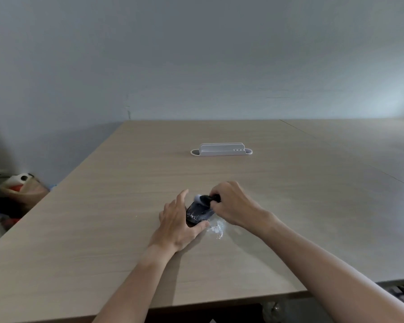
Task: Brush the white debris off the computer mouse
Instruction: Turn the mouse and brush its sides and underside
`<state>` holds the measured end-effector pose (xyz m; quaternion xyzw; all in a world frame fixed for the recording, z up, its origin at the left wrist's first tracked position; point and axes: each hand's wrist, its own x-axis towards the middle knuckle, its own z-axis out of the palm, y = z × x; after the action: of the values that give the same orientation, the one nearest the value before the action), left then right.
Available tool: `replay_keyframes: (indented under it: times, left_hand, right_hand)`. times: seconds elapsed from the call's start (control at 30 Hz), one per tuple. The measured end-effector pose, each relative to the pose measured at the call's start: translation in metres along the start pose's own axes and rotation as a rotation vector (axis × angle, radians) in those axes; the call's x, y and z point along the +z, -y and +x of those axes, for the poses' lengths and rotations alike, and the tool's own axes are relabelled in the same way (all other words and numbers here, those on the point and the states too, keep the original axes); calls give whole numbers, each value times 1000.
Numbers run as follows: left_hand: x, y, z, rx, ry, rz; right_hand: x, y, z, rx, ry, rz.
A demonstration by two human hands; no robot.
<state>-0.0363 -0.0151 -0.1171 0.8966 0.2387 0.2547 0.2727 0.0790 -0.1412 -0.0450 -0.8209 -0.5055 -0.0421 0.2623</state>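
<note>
Between both hands, left hand (175, 226) grips the mouse (198, 214); right hand (234, 205) grips the brush (207, 198).

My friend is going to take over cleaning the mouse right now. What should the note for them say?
Left hand: steadies the computer mouse on the table, thumb at its near end, fingers along its left side.
Right hand: closed around the dark handle of the brush, whose pale bristles touch the mouse's far end.
Done: a patch of white debris lies on the table just right of the mouse.
Left: white streaks still show on the mouse's top, so keep brushing.
Also there: a white holder farther back on the table, untouched.
</note>
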Motion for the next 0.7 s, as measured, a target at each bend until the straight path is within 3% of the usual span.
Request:
replay_keyframes:
  times: [0.37,0.53,0.7]
  left_hand:
    - [3,5,-2,45,5,28]
    - [3,4,1,14,-25,17]
    - [-1,3,-2,19,26,83]
  right_hand:
    - [3,20,1,-15,30,-66]
    - [-2,20,-9,-32,78,34]
    - [-7,5,-4,-26,-43,3]
